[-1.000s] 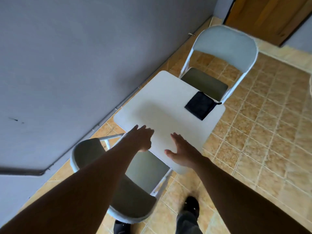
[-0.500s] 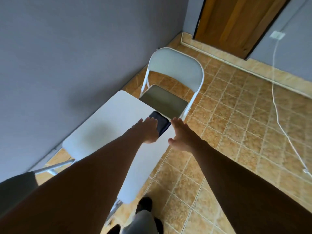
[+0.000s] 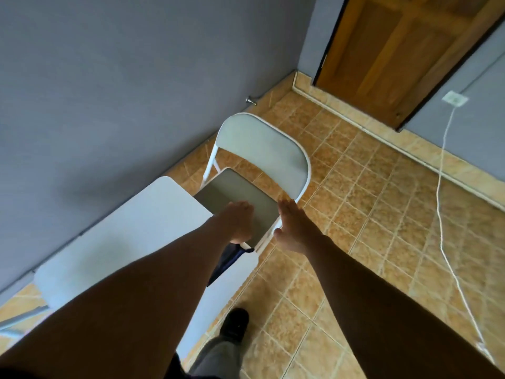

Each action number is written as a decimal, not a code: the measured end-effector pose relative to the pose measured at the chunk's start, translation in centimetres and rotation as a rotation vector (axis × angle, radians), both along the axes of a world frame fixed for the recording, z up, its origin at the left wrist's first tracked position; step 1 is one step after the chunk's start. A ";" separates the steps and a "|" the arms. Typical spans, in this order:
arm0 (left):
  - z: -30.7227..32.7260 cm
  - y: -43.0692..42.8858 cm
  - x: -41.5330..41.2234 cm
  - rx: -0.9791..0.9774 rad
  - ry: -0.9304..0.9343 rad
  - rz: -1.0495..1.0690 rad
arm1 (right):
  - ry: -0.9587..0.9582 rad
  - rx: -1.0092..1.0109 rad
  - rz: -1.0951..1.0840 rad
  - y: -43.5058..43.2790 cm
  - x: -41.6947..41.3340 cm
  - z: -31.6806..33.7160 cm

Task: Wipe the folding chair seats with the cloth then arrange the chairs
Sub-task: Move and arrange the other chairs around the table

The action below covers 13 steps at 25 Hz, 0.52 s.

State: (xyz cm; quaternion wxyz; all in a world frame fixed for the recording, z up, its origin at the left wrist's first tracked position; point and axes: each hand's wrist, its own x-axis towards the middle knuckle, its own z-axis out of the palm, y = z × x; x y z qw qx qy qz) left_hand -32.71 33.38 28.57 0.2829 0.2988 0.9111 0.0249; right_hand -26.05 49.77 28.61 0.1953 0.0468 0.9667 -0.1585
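A white folding chair (image 3: 273, 149) with a grey seat (image 3: 232, 190) stands by the wall, facing me. My left hand (image 3: 240, 221) hovers palm down over the front of that seat, fingers bent and blurred; what it grips is unclear. The dark cloth (image 3: 225, 262) lies at the near corner of the white table (image 3: 142, 228), mostly hidden under my left forearm, its top edge right beneath the hand. My right hand (image 3: 296, 225) is flat with fingers together, beside the seat's right front corner, holding nothing.
The grey wall runs along the left. A wooden door (image 3: 404, 50) is at the back right. A white cable (image 3: 442, 187) trails from a wall socket across the tiled floor. Part of a second chair's frame (image 3: 16, 324) shows at lower left. My shoe (image 3: 235, 322) is below.
I have stepped forward along the table. Both hands moved from the table top past the cloth to the far chair's seat. The near chair has slid almost out of view.
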 end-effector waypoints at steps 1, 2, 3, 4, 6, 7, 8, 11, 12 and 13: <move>0.1 1.6 -1.3 0.000 0.007 0.005 | -0.007 0.006 0.011 1.9 -1.4 0.1; 0.2 3.3 -2.6 0.007 0.005 0.018 | -0.016 0.009 0.024 3.9 -2.7 -0.1; 0.2 4.9 -3.8 0.014 0.012 0.025 | -0.026 0.021 0.038 5.7 -4.0 -0.1; 0.1 6.4 -4.8 0.011 0.019 0.030 | -0.044 0.028 0.042 7.2 -5.1 0.0; 0.0 9.5 -6.7 0.001 0.032 0.043 | -0.082 0.017 0.041 10.7 -7.6 -0.2; -0.1 11.1 -7.5 -0.007 0.032 0.061 | -0.094 0.015 0.053 12.4 -8.8 -0.2; -0.3 12.6 -8.3 -0.014 0.041 0.084 | -0.110 0.019 0.080 14.2 -10.0 -0.4; -0.8 17.9 -10.0 -0.049 0.066 0.195 | -0.139 0.033 0.186 20.7 -14.0 -0.9; -0.8 19.4 -10.4 -0.061 0.066 0.226 | -0.137 0.026 0.213 22.5 -15.0 -0.7; -0.9 20.6 -10.6 -0.068 0.053 0.259 | -0.145 0.029 0.251 24.1 -15.9 -0.4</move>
